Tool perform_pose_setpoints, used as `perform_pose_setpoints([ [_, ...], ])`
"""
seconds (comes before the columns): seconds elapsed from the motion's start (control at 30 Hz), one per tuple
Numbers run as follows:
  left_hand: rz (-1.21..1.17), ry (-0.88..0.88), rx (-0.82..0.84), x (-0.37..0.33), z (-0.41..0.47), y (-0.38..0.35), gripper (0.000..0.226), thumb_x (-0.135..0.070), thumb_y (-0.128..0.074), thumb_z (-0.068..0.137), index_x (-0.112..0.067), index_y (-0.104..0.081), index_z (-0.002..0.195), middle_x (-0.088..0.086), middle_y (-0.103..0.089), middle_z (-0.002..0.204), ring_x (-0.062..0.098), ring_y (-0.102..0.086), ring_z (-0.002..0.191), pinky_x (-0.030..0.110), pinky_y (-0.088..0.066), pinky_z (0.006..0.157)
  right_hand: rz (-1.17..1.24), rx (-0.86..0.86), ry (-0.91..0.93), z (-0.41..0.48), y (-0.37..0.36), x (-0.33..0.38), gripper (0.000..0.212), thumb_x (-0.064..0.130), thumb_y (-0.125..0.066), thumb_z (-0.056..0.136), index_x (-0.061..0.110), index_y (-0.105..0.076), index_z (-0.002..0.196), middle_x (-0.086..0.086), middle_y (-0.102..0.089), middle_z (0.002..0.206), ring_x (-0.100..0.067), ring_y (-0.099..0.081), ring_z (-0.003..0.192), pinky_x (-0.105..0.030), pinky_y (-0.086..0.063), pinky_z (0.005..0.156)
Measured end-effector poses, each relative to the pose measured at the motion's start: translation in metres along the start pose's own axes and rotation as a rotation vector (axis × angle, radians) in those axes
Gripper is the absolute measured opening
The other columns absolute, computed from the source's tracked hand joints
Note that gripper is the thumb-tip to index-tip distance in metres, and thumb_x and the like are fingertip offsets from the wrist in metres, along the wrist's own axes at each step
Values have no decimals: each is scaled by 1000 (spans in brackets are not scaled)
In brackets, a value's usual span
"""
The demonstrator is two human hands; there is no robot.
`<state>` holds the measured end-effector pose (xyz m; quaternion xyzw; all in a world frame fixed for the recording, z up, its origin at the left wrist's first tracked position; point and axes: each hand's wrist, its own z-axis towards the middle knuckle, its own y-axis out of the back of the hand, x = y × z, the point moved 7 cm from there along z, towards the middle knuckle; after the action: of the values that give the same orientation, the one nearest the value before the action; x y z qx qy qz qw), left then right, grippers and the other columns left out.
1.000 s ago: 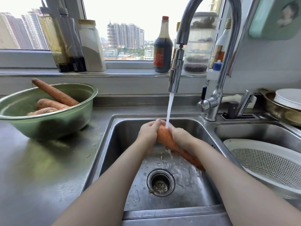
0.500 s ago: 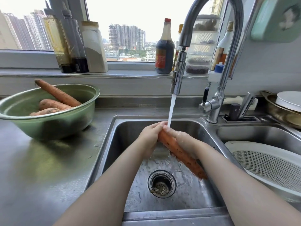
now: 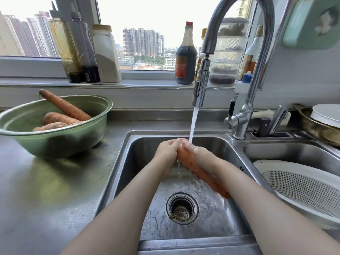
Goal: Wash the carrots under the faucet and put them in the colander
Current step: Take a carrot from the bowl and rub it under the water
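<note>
Over the steel sink [image 3: 139, 144], my left hand [image 3: 168, 152] and my right hand [image 3: 199, 153] both grip one wet orange carrot [image 3: 206, 176]. Its thick end sits between my fingers under the water stream from the faucet [image 3: 200, 87]. Its thin end slants down to the right, below my right forearm. Three more dirty carrots [image 3: 64, 105] lie in the green bowl [image 3: 55, 142] on the left counter. The white colander [image 3: 301, 183] rests in the right basin, with no carrots visible in it.
The drain strainer [image 3: 182, 208] lies below my hands. Sauce bottles [image 3: 185, 57] and jars line the windowsill. A knife block [image 3: 270, 126] and a brass bowl with a white plate [image 3: 325, 116] stand at the right, behind the basin.
Both hands have stayed under the stream and slid slightly along the carrot. The carrot keeps the same slant. The view has shifted a little.
</note>
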<state>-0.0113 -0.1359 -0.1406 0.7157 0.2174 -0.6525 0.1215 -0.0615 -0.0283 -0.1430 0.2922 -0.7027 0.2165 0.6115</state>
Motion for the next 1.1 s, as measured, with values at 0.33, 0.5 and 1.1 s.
perform_pose_setpoints([
  [0.33,-126,40,238,2,-7,-21,35,-20,-43,110,-8,-65,135,19,-71,115,24,-68,83,37,-57,75,-156,-122,-145,-2,28,-3,53,52,-25,111,13,-57,128,-21,-67,66,-30,-59,53,-34,-48,52],
  [0.5,-14,26,70,7,1,-7,25,-31,-62,102,-17,-81,109,12,-79,104,30,-72,94,44,-58,93,-166,-58,-177,-11,23,-5,75,66,-28,107,5,-72,106,-20,-70,71,-28,-60,51,-31,-50,51],
  [1.1,-51,119,-18,11,-1,-9,30,-38,-62,104,-13,-78,110,11,-77,101,22,-68,80,32,-58,69,-126,-98,-93,-17,14,3,46,51,-30,112,26,-67,123,-15,-71,67,-25,-65,50,-31,-54,48],
])
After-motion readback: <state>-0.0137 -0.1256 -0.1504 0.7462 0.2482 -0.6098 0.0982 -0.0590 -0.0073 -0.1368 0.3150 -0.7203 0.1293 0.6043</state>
